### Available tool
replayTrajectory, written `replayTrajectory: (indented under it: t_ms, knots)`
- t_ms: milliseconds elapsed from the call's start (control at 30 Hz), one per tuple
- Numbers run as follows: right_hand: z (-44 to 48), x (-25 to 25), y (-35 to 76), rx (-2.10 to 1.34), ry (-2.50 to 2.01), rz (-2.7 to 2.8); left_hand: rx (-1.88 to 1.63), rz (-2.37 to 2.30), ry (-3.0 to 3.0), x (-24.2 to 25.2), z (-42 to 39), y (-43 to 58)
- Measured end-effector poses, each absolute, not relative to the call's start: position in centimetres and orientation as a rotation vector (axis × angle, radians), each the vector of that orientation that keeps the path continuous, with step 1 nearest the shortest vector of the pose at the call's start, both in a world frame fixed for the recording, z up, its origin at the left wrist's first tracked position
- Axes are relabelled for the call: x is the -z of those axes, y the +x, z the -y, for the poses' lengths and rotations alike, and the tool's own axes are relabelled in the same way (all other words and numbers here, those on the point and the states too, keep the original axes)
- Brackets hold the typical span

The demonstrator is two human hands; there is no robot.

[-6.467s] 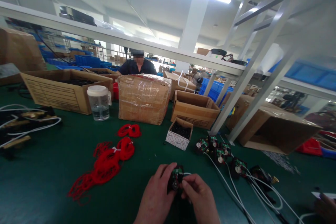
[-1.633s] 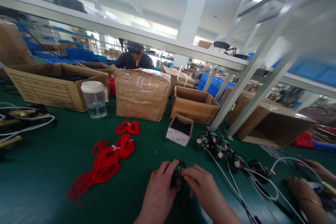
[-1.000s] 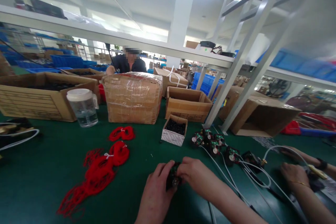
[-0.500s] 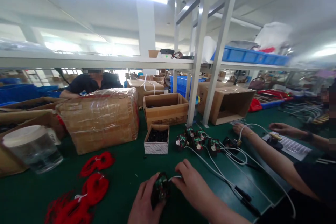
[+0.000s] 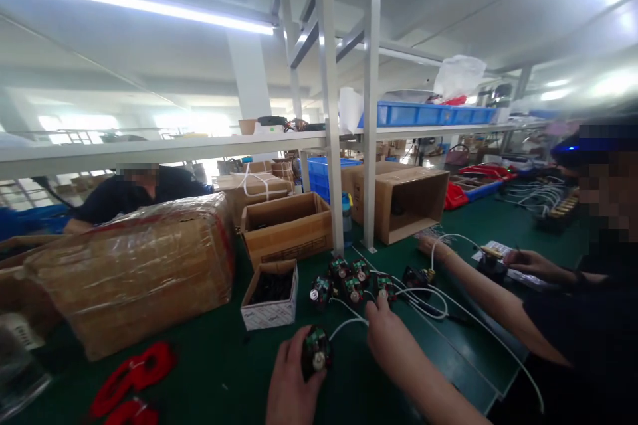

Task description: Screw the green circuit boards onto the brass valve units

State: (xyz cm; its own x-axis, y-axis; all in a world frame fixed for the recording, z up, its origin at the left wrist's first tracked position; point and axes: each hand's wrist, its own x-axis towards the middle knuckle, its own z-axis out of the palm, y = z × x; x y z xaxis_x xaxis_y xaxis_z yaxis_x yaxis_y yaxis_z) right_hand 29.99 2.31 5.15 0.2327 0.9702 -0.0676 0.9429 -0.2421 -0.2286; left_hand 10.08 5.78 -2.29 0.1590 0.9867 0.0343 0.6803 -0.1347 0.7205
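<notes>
My left hand (image 5: 294, 378) is closed around a small black device with a green circuit board (image 5: 317, 350), its board side facing up. A white cable (image 5: 346, 325) curves from that device to my right hand (image 5: 391, 339), whose fingers are pinched on it; the cable beyond them is hidden. Just past my right fingertips sits a group of similar devices with green circuit boards (image 5: 353, 287), white cables trailing from some.
A small carton of black parts (image 5: 269, 302) stands ahead of my left hand. Red wire bundles (image 5: 132, 378) lie at left, near a large taped box (image 5: 144, 272). Metal posts (image 5: 369, 146) rise behind the devices. At right, a co-worker's arms (image 5: 478, 279) reach over the bench.
The view has turned right. My right hand has moved away from the left one toward the group of devices, drawing out more cable between them. My left hand still holds its device.
</notes>
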Motion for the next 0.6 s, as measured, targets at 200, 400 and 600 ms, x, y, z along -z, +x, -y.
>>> replayTrajectory:
  t_ms: [200,400,600]
  knots:
    - [-3.8,-4.8,34.9,-0.12,-2.302,1.77,-0.912,-1.445,1.918,1.5,-8.2,17.1]
    - [-2.4,-1.6,35.7,0.088,-2.176,1.922,-0.813,-1.504,2.025,1.1,-10.1,18.2]
    - [0.8,2.2,28.5,0.006,-1.796,2.01,-0.62,-1.575,2.129,0.1,-10.5,17.4]
